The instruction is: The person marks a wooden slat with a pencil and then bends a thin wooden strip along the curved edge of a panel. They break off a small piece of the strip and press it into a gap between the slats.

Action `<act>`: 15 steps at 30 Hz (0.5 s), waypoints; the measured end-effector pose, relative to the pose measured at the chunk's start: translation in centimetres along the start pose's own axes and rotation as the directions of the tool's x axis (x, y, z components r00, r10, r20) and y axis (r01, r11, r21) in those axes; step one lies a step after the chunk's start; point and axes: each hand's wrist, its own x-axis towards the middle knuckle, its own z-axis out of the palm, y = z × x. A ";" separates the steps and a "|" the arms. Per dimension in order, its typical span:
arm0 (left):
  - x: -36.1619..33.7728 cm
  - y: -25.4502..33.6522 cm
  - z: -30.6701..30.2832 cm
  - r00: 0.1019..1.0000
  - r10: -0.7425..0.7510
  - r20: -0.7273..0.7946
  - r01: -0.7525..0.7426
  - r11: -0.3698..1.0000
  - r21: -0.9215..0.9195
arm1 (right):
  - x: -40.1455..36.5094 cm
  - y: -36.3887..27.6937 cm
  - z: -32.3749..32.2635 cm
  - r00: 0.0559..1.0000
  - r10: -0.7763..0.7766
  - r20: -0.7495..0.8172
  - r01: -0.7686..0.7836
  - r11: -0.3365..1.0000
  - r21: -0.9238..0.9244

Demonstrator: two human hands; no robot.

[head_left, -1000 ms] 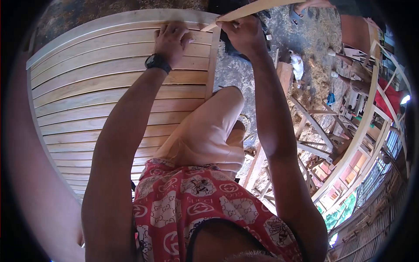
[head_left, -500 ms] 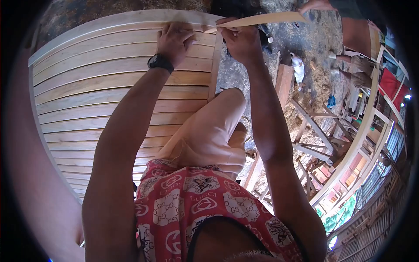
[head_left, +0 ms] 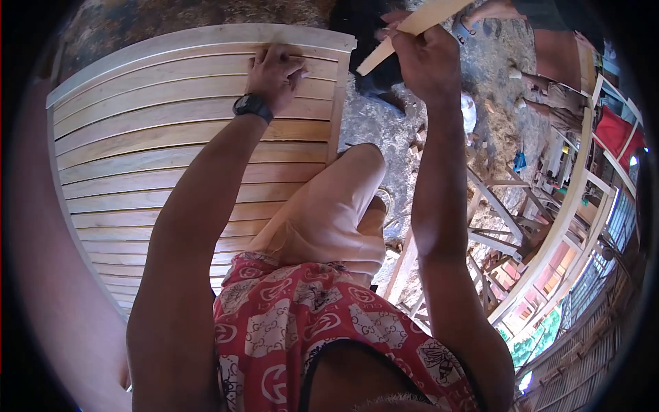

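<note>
My right hand (head_left: 429,65) is closed around a thin, pale wooden strip (head_left: 434,15), held at a slant past the panel's far right corner. The strip's lower end is free of the panel, and its upper end runs out of view at the top. My left hand (head_left: 278,74), with a black watch (head_left: 252,106) on the wrist, rests on the slatted wooden panel (head_left: 192,152) just below its far rail (head_left: 206,36). Its fingers are bent and slightly apart, with nothing visible in them.
My bent knee (head_left: 360,161) lies against the panel's right side. Another person's hand (head_left: 495,9) and a foot (head_left: 464,31) show at the top right. Shavings cover the floor (head_left: 501,130). Wooden trestles (head_left: 498,202) and a long frame (head_left: 563,226) stand to the right.
My right hand has moved up and right with the strip, away from the panel's corner, and the strip is now more steeply tilted. My left hand has barely moved.
</note>
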 end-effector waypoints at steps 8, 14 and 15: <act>-0.1 0.0 0.0 1.000 -0.001 -0.006 0.001 1.000 0.027 | -2.9 0.4 -4.3 0.852 0.354 0.385 -0.091 0.826 -0.557; -0.1 0.1 0.1 1.000 0.015 -0.026 -0.015 1.000 0.015 | -1.4 -1.2 -6.1 0.792 0.285 0.540 0.259 0.645 -0.719; -0.1 0.0 0.1 0.999 0.023 -0.034 -0.022 1.000 0.009 | -1.2 -1.4 -6.2 0.798 0.270 0.539 0.268 0.641 -0.719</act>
